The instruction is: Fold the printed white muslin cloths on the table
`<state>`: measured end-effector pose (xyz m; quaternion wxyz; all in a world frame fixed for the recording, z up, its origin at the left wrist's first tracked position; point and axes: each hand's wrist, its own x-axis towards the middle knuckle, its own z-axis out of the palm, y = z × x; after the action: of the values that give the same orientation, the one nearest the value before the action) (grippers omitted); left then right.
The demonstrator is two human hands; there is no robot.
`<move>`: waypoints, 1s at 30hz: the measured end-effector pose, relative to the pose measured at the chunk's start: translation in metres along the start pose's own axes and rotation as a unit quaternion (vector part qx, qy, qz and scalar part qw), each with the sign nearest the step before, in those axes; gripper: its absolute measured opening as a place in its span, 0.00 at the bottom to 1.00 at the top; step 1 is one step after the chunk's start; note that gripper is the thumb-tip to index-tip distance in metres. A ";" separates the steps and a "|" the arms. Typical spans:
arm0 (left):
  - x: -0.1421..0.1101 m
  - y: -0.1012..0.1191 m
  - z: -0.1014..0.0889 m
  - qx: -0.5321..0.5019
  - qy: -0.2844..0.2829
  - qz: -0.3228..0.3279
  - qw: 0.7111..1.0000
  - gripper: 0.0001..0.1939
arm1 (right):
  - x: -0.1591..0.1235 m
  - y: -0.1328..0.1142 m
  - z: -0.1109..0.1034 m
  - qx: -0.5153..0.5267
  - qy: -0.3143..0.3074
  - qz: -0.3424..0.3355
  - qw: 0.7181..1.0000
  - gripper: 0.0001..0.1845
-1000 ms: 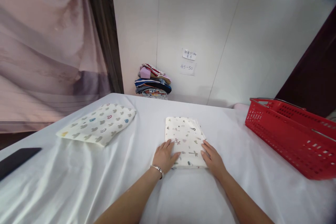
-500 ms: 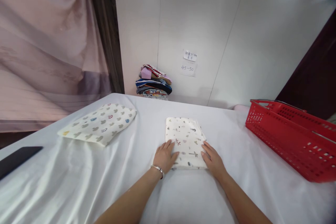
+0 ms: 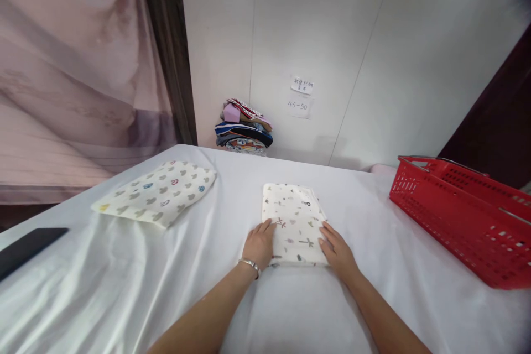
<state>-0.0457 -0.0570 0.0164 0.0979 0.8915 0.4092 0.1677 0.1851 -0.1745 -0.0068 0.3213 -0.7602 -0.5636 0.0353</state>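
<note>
A folded cream cloth (image 3: 292, 227) with small palm and leaf prints lies flat on the white-covered table in front of me. My left hand (image 3: 259, 243) rests along its left edge, fingers stretched forward; the thumb is hidden. On the opposite edge lies my right hand (image 3: 338, 249), its fingers extended and touching the cloth. A second folded cream cloth (image 3: 160, 193), printed with grey, red and blue mushroom shapes, lies farther to the left, apart from both hands.
A red plastic basket (image 3: 460, 213) with metal handles stands at the right. At the left edge lies a dark flat object (image 3: 31, 249). Behind the table's far edge rises a stack of folded fabrics (image 3: 244, 130) against the wall, near handwritten paper signs (image 3: 301, 105).
My left thumb, earlier lying on top of the printed cloth, has drawn back to its left edge and out of sight. My right hand stays in nearly the same place.
</note>
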 end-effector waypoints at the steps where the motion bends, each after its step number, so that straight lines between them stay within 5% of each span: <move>1: 0.000 0.000 0.000 0.005 0.007 -0.001 1.000 0.21 | 0.000 0.000 -0.001 -0.008 -0.004 0.000 1.000 0.25; 4: -0.002 0.002 -0.002 0.019 0.027 0.005 0.999 0.25 | 0.003 -0.005 -0.007 -0.064 -0.041 -0.009 0.997 0.24; 9: -0.003 0.003 -0.001 0.009 -0.072 0.014 0.997 0.33 | 0.019 -0.028 -0.018 -0.195 -0.103 -0.047 0.974 0.27; 15: -0.003 -0.001 0.004 0.008 -0.078 0.011 0.997 0.33 | 0.032 -0.029 -0.011 -0.209 -0.199 -0.043 0.956 0.32; 23: -0.005 0.002 0.004 0.026 -0.032 0.040 0.998 0.30 | 0.056 -0.049 -0.012 -0.213 -0.179 -0.107 0.954 0.33; 30: -0.004 0.000 0.001 0.004 -0.060 0.060 0.996 0.27 | 0.093 -0.044 0.017 -0.193 -0.211 -0.134 0.949 0.37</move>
<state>-0.0476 -0.0605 0.0146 0.1085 0.9231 0.3495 0.1183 0.1750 -0.0785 0.0315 0.0442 -0.7001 -0.7115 0.0422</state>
